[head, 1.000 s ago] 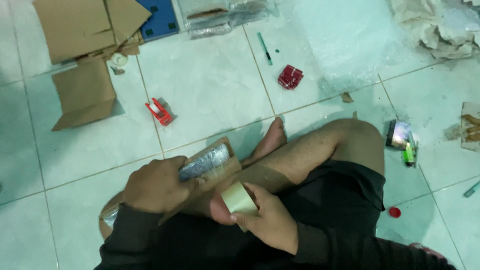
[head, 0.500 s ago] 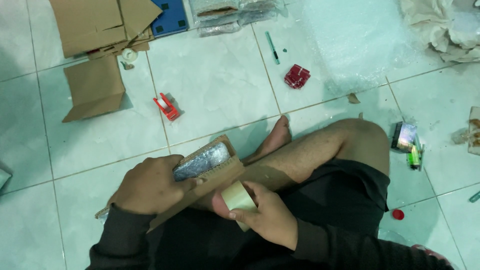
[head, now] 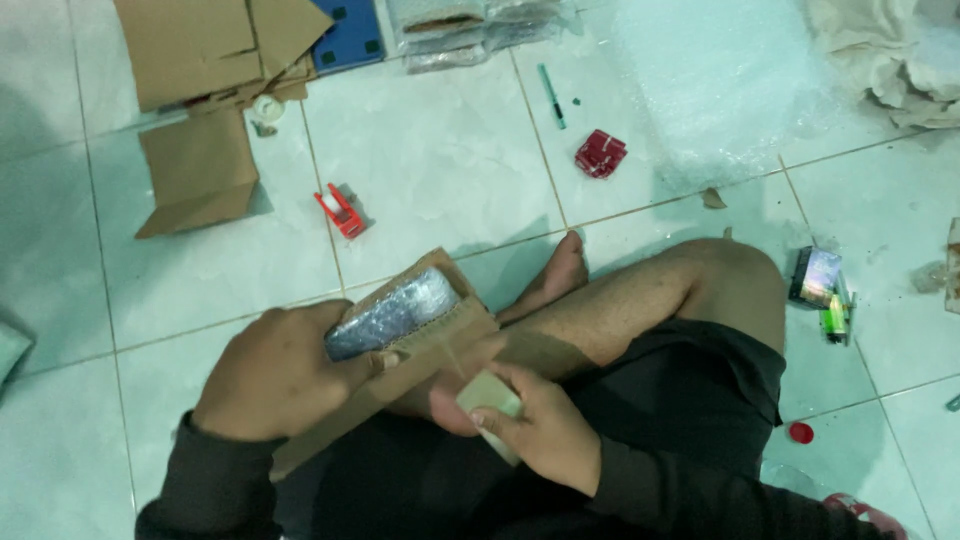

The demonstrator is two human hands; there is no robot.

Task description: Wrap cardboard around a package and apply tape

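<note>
— Starting closest in: right hand [head: 535, 425] is pinched around a roll of brown tape [head: 488, 398], thumb on top, fingers curled under it, low over the lap.

— And the left?

— Left hand [head: 275, 372] is clamped on the cardboard parcel [head: 420, 345], fingers wrapped over its near long edge. A bubble-wrapped item [head: 395, 312] shows through the open top.

— How does it lie?

— Long axis runs diagonal, from lower left by the left wrist up to the right, towards the bare foot [head: 555, 280]. The tape sits just right of the parcel's lower edge, touching or nearly so; a strip seems to bridge them, hard to tell.

— Further out?

— On the tiled floor [head: 450, 170]: a red tape dispenser [head: 342, 210], then flattened cardboard [head: 200, 170].
</note>
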